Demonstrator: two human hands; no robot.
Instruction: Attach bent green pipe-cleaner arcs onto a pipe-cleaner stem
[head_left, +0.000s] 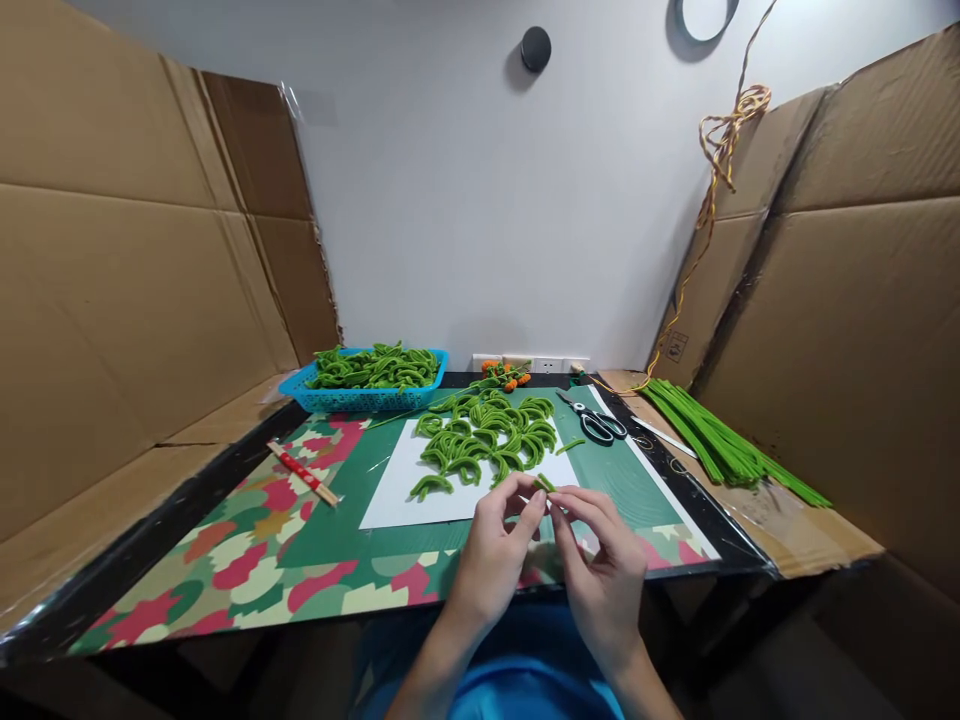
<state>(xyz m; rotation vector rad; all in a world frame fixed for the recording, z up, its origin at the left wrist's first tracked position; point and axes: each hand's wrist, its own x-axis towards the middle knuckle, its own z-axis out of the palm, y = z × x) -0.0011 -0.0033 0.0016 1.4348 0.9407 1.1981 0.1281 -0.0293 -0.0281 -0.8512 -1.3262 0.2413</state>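
Observation:
Between the fingertips of both hands is a short green pipe cleaner (545, 483), partly hidden by the fingers. My left hand (501, 530) pinches it from the left, and my right hand (600, 540) pinches it from the right. Just beyond them, many curled green pipe cleaner pieces (480, 440) lie on a sheet of white paper (390, 500). A single short green piece (571, 445) rests apart from the others, toward the scissors. Both hands hover over the near edge of the table mat.
Black-handled scissors (596, 420) lie at the back right. Straight green pipe cleaners (720, 445) are stacked on cardboard at right. A blue basket (360, 400) holds more green pieces. Chopsticks in a red wrapper (304, 472) lie left; an orange-and-green flower piece (506, 376) sits behind.

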